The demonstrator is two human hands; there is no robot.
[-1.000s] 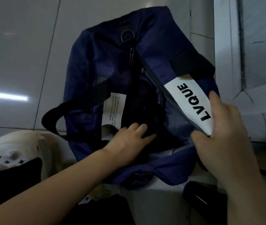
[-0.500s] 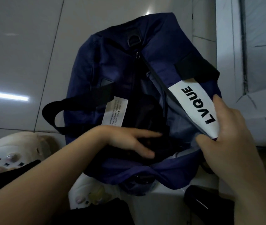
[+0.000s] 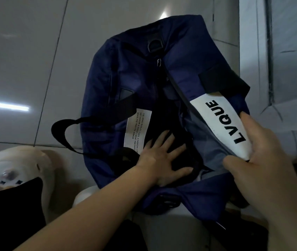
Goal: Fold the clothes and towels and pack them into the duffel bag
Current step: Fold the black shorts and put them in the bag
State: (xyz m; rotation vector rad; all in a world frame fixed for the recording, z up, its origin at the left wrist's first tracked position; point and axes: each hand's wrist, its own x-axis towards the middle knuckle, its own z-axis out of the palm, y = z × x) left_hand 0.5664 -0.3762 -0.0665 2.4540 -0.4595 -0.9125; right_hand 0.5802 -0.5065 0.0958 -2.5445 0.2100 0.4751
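A navy duffel bag [image 3: 135, 75] lies on the pale tiled floor with its zip open. Dark folded clothing [image 3: 162, 124] fills the opening, hard to make out in the shadow. My left hand [image 3: 162, 160] lies flat with spread fingers on that clothing, inside the bag's near end. My right hand [image 3: 263, 160] grips the bag's right rim, thumb inside on the grey lining and fingers over the white LVQUE patch [image 3: 222, 127], holding that side up.
A black carry strap [image 3: 60, 127] loops out to the left. Cream slippers [image 3: 17, 165] and black fabric [image 3: 11, 205] lie at the lower left. A white wall or door frame [image 3: 278, 69] runs along the right.
My left hand has turned from reaching sideways across the opening to lying flat, fingers spread, on the clothing. My right hand keeps its hold on the rim.
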